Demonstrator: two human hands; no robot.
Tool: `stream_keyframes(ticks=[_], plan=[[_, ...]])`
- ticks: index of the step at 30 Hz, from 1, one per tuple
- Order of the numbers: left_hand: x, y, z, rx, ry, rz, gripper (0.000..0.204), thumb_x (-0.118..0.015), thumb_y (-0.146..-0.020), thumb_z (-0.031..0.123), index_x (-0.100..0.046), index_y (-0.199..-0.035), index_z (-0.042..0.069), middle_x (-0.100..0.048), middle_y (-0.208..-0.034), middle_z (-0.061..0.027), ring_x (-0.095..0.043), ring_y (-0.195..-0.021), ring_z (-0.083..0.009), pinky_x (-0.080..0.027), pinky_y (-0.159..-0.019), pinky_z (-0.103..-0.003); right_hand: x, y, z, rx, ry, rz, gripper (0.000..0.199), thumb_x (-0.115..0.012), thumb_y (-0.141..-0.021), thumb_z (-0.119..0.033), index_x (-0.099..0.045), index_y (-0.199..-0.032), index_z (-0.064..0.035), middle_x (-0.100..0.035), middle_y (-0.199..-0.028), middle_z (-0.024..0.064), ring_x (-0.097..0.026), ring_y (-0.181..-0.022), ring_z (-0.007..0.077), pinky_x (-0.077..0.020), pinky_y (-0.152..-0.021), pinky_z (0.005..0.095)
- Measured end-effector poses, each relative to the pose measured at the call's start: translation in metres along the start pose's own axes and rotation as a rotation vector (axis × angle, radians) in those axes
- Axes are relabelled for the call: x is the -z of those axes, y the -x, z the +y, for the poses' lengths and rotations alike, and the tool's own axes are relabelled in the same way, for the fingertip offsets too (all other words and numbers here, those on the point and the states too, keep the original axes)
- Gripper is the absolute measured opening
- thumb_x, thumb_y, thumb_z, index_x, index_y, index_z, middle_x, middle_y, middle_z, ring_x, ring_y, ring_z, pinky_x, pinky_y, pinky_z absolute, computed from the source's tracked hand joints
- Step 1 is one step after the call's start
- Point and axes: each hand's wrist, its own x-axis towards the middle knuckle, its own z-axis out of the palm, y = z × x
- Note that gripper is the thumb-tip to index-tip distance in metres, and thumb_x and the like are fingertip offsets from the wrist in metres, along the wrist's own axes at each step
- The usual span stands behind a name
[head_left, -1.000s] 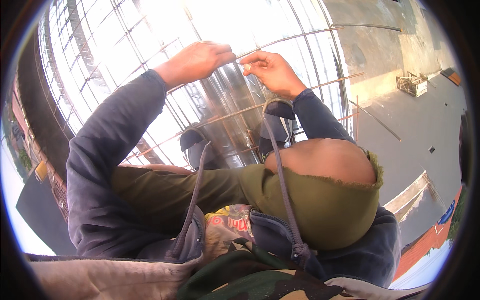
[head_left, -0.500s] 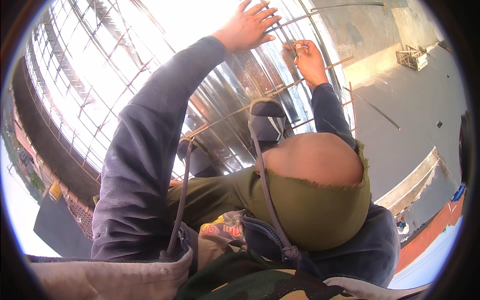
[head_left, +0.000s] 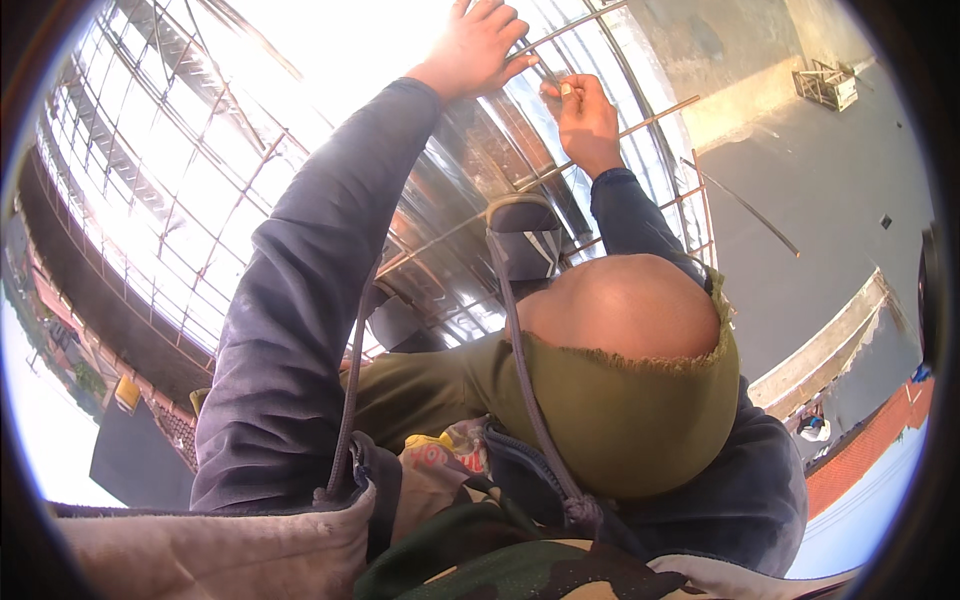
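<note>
A grid of thin steel reinforcing bars stretches over shiny sheet metal. My left hand is at the top edge of the view, over the bars, thumb stretched out and fingers apart. Close to it on the right, my right hand pinches a thin steel rod between thumb and fingertips. The rod runs up toward the left hand's thumb. Glare washes out much of the metal around the left hand, and the tips of its upper fingers touch the frame's edge.
My bent bare knee rises in front of me, with a dark sandalled foot on the bars. A loose rod lies on the grey floor to the right. Farther off stands a small wooden crate. Bar ends stick out near my right forearm.
Both hands have shifted slightly left and up in the view, the right more to the left. The left hand's fingers are less spread. The right hand keeps its pinch.
</note>
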Motion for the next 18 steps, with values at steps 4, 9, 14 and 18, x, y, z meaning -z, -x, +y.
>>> stream_keyframes(ticks=[4, 9, 14, 18], plan=[[0.025, -0.009, 0.011, -0.082, -0.322, 0.042, 0.052, -0.052, -0.107, 0.062, -0.068, -0.123, 0.016, -0.065, -0.129, -0.0055, -0.053, -0.138, -0.0243, -0.024, -0.128, -0.057, 0.009, -0.006, 0.023, -0.121, -0.243, -0.006, 0.02, -0.057, -0.11, -0.017, -0.063, -0.119, -0.0005, -0.079, -0.107, 0.0099, -0.064, -0.074, 0.0123, -0.0521, -0.071, 0.0313], [0.042, -0.009, 0.02, -0.065, -0.261, 0.065, 0.056, -0.053, -0.105, 0.068, -0.069, -0.118, 0.017, -0.063, -0.113, -0.0038, -0.057, -0.127, -0.0219, -0.03, -0.116, -0.06, 0.021, -0.019, 0.034, -0.172, -0.236, 0.045, 0.02, -0.059, -0.109, -0.018, -0.066, -0.117, -0.0014, -0.074, -0.096, 0.0055, -0.059, -0.07, 0.0103, -0.0494, -0.068, 0.0299], [0.026, -0.009, 0.007, -0.058, -0.254, 0.038, 0.061, -0.055, -0.101, 0.074, -0.068, -0.116, 0.015, -0.061, -0.106, -0.0034, -0.058, -0.115, -0.0206, -0.035, -0.1, -0.056, 0.016, -0.028, 0.016, -0.21, -0.156, -0.027, 0.021, -0.063, -0.108, -0.019, -0.069, -0.12, -0.0031, -0.071, -0.101, 0.008, -0.067, -0.091, 0.0174, -0.0526, -0.082, 0.0339], [0.023, -0.012, 0.008, -0.072, -0.189, 0.124, 0.068, -0.057, -0.098, 0.077, -0.066, -0.117, 0.013, -0.061, -0.106, -0.0045, -0.06, -0.11, -0.0212, -0.037, -0.094, -0.049, 0.014, -0.038, 0.007, -0.254, -0.155, -0.037, 0.021, -0.063, -0.107, -0.019, -0.072, -0.117, -0.0031, -0.073, -0.098, 0.0079, -0.069, -0.09, 0.0191, -0.0536, -0.083, 0.0346]])
